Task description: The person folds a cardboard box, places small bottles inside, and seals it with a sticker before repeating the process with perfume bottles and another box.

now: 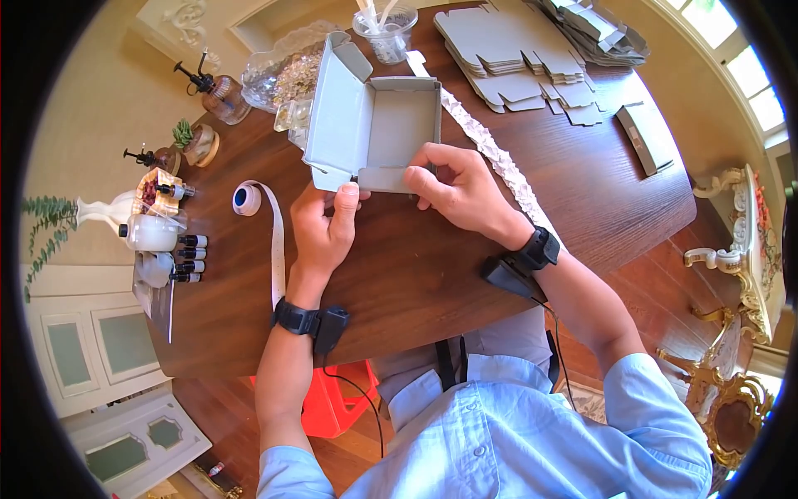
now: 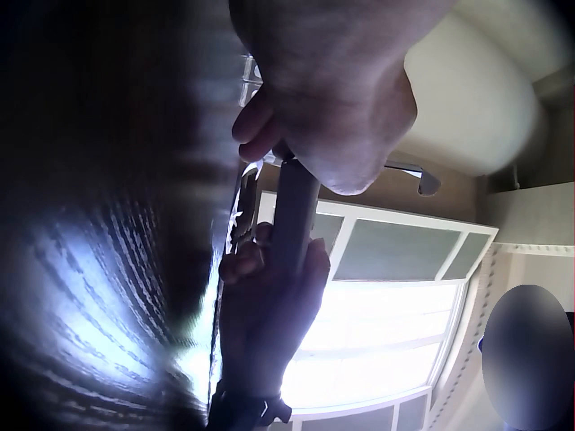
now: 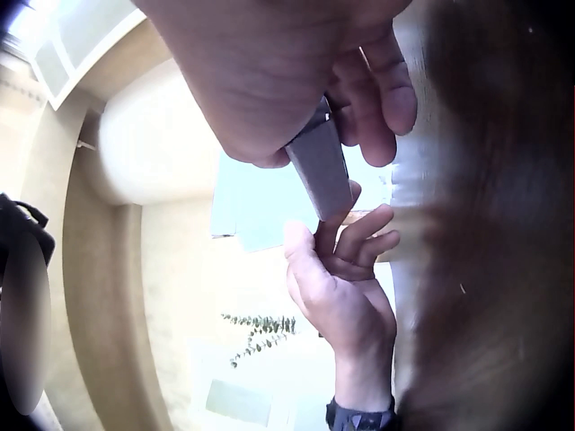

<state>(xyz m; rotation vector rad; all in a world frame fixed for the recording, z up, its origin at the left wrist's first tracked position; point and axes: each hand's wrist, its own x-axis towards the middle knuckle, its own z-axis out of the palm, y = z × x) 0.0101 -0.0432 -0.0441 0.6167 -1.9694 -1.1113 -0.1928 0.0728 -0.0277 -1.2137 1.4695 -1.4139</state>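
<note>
A grey cardboard box (image 1: 403, 125) stands open above the table in the head view, its lid raised on the left side. My left hand (image 1: 324, 229) grips the near left corner, thumb on the front edge. The right hand (image 1: 461, 187) pinches the front wall near its right end, thumb inside and fingers beneath. The left wrist view shows the box's narrow side (image 2: 295, 215) between both hands. In the right wrist view the same box side (image 3: 321, 171) runs from the right hand (image 3: 269, 72) down to the left hand (image 3: 341, 305).
Flat grey cardboard pieces (image 1: 490, 46) are stacked at the back right, with a folded piece (image 1: 642, 139) beyond them. A ribbon roll (image 1: 247, 199) lies to the left, a ruffled white strip (image 1: 490, 150) to the right. Several small dark bottles (image 1: 191, 254) stand at the far left.
</note>
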